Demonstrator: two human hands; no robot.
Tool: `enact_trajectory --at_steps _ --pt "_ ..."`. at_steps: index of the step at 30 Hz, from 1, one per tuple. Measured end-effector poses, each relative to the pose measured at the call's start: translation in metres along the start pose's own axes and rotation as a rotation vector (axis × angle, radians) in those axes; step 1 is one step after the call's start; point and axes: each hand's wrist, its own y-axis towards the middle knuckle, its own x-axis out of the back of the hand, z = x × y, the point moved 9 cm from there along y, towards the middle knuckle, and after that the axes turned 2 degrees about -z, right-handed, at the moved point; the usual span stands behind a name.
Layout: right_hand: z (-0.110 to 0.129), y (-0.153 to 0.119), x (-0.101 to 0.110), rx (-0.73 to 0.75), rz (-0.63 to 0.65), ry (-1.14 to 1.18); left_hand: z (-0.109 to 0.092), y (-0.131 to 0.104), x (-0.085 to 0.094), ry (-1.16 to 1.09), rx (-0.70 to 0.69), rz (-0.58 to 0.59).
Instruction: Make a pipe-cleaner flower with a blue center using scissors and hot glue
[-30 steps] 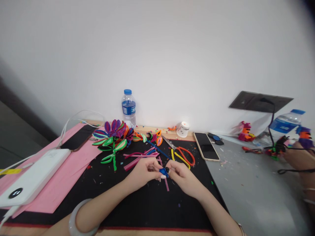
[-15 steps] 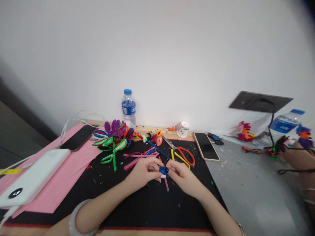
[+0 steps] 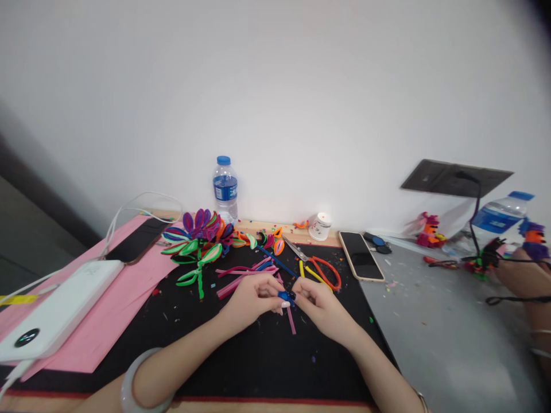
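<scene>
Over the black mat [image 3: 241,367], my left hand [image 3: 253,299] pinches a small blue and black pipe-cleaner piece [image 3: 285,296] between thumb and fingers. My right hand [image 3: 321,304] grips the same piece from the other side, its fingertips partly hiding it. Just below lies a pink pipe cleaner [image 3: 291,321]. Beyond my hands are a bundle of pink pipe cleaners [image 3: 236,284], a long blue pipe cleaner [image 3: 278,261], a yellow one [image 3: 318,275] and orange-handled scissors [image 3: 325,269].
A pipe-cleaner flower [image 3: 200,252] lies left, near a water bottle [image 3: 225,189]. A white power bank [image 3: 60,310] and dark phone [image 3: 136,241] rest on pink sheets [image 3: 107,338]. Right are a paper cup [image 3: 319,226], a phone [image 3: 361,256], and another person's hand [image 3: 516,275] holding pipe-cleaner work.
My fingers have shifted slightly around the blue and black piece, which has turned a little. The rest looks the same.
</scene>
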Motion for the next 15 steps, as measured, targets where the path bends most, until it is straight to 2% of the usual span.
enact_trajectory --at_steps 7,15 --pt "0.0027 -0.0003 0.0094 0.028 0.008 -0.077 -0.0006 0.0019 0.0018 -0.026 0.005 -0.012" --pt "0.0063 -0.0036 0.0006 0.062 0.105 -0.123 -0.0006 0.0009 0.0023 -0.034 0.010 -0.017"
